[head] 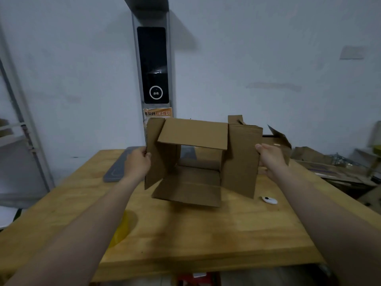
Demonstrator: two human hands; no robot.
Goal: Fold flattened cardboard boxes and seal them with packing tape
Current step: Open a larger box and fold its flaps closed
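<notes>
My left hand (137, 164), centre left of the frame, pinches the outer edge of the box's left flap, thumb on the front and fingers hidden behind. The box (198, 162) is mid-frame between my hands, low over the worktop (185, 234). It is opened into a tube whose open axis runs from me toward the wall, and its four near flaps are splayed out. My right hand (270, 157), centre right, pinches the right flap's edge the same way. Each hand is equally near its own flap, so I judge both side flaps swing inward next.
</notes>
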